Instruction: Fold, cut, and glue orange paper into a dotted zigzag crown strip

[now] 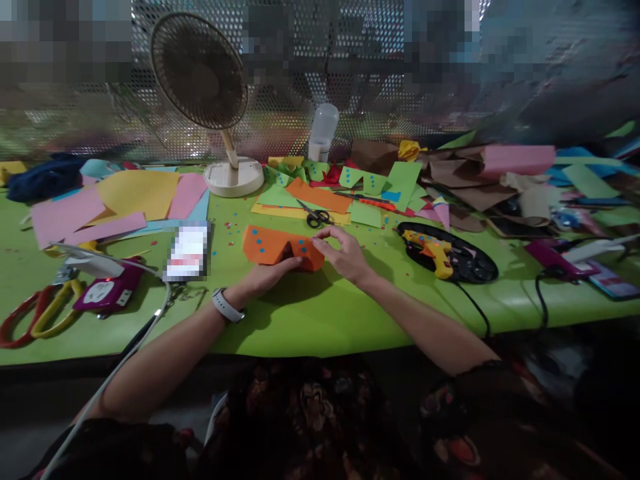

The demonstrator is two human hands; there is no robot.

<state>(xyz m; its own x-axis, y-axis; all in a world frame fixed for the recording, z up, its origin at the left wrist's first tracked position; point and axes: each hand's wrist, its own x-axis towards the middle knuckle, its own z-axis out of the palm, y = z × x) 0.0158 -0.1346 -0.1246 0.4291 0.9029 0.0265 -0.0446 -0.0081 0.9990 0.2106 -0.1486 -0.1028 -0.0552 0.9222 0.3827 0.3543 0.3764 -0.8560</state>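
Observation:
An orange folded paper piece with blue dots lies on the green table in front of me. My left hand, with a white watch on its wrist, reaches under the piece's near edge, fingers pressed against it. My right hand rests on the piece's right end, fingers curled over it. Small black scissors lie just behind the piece.
A white desk fan stands at the back. Coloured paper sheets lie left and behind. A yellow glue gun rests on a black tray at right, its cord running off the table edge. Red and yellow scissors lie far left.

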